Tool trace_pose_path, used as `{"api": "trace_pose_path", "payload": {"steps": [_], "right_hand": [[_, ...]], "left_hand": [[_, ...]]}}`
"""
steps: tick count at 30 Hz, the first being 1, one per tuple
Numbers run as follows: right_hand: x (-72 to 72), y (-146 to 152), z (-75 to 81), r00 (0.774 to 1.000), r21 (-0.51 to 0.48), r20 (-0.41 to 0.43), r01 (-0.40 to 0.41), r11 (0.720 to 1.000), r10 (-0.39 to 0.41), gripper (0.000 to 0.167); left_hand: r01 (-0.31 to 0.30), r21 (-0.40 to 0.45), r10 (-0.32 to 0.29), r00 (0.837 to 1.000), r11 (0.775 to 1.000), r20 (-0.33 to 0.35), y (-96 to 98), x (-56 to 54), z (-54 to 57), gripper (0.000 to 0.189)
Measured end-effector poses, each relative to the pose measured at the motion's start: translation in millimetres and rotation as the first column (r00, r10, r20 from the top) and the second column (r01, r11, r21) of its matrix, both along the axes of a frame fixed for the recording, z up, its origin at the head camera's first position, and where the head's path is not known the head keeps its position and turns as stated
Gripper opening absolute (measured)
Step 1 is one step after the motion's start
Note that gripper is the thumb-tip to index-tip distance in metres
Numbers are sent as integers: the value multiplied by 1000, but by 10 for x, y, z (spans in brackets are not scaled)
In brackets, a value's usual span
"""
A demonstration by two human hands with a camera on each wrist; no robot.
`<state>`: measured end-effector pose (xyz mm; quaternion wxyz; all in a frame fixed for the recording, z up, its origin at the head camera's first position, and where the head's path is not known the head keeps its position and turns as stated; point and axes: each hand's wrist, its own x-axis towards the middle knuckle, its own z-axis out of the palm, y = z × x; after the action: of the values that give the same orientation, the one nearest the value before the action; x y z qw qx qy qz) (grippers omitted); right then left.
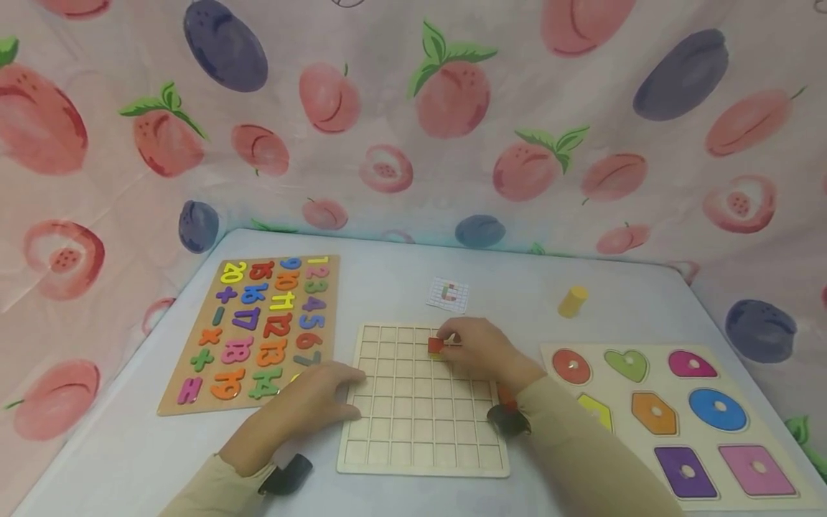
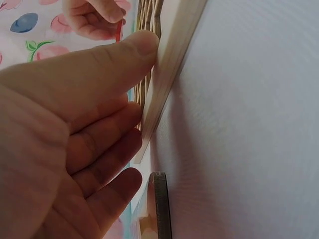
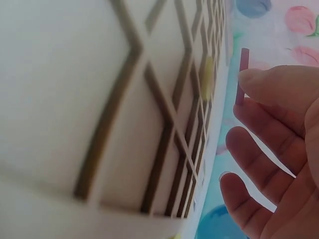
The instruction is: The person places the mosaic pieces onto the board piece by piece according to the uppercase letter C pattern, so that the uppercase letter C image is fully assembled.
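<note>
A pale wooden grid board (image 1: 403, 431) lies in front of me, seen edge-on in both wrist views. My right hand (image 1: 474, 350) pinches a thin red square tile (image 3: 242, 74) between thumb and index finger, held above the board's far rows. Under that tile, a yellow piece (image 3: 207, 77) sits in one of the cells. My left hand (image 1: 316, 395) rests at the board's left edge, its thumb (image 2: 144, 44) touching the rim and its fingers relaxed. Just behind the board lies a small card (image 1: 449, 294) printed with a grid and a coloured shape.
On the left is a board of colourful numbers (image 1: 248, 337), its near corner under my left hand. A board of knobbed shapes (image 1: 620, 452) lies right, partly behind my right forearm. A yellow cylinder (image 1: 573, 301) stands farther back. An orange-red piece (image 1: 507, 396) shows beside my right wrist.
</note>
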<state>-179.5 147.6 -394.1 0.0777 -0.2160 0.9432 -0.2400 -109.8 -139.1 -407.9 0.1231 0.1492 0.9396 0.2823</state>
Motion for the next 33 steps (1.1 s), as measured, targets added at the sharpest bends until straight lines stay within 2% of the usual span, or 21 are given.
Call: {"api": "trace_pose_path", "payload": {"steps": [5, 13, 18, 33], "right_hand": [[10, -107, -7, 1000, 4, 14, 16, 1000, -16, 20], [-2, -191, -26, 1000, 25, -8, -19, 1000, 19, 19], [-12, -222, -54, 1000, 32, 30, -2, 999, 1, 19], [-29, -230, -96, 997, 42, 76, 17, 999, -20, 20]], "left_hand": [[1, 2, -1, 1000, 1000, 0, 2, 8, 8, 48], [-1, -3, 1, 1000, 1000, 12, 5, 6, 22, 47], [1, 4, -1, 1000, 1000, 17, 7, 3, 14, 47], [3, 8, -3, 1000, 1000, 18, 2, -7, 21, 47]]}}
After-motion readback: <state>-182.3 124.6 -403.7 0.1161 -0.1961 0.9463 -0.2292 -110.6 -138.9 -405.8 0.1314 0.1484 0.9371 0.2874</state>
